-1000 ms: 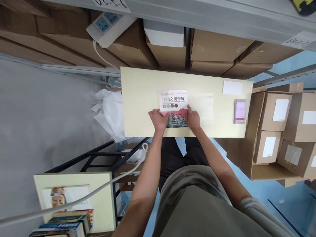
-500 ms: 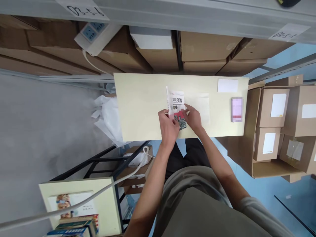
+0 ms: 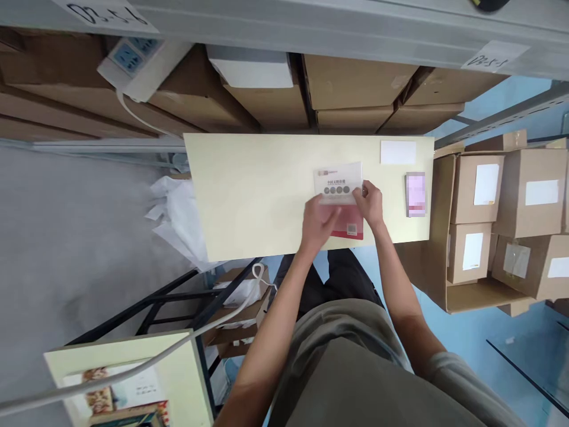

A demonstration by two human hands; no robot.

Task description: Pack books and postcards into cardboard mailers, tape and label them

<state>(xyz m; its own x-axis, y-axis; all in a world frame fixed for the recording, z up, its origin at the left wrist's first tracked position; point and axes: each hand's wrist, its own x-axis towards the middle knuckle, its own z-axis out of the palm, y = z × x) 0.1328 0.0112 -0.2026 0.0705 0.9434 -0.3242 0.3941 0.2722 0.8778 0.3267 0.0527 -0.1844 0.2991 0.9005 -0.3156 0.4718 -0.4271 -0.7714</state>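
Note:
A thin book (image 3: 340,188) lies back cover up on the pale yellow table (image 3: 249,190), white above and red below, with a small code square near its lower edge. My left hand (image 3: 318,222) rests flat on the book's lower left part. My right hand (image 3: 370,201) grips the book's right edge with the fingers curled over it. A clear plastic sleeve seems to lie under the book, though I cannot tell for sure.
A white card (image 3: 398,152) and a pink phone (image 3: 415,194) lie at the table's right end. Cardboard boxes (image 3: 484,219) stand to the right and on the shelf behind. White plastic wrap (image 3: 178,216) hangs at the left. A power strip (image 3: 133,56) hangs above.
The book was front cover up, then stood on edge, and now lies flipped over to the right with its back cover up. Both hands moved right with it.

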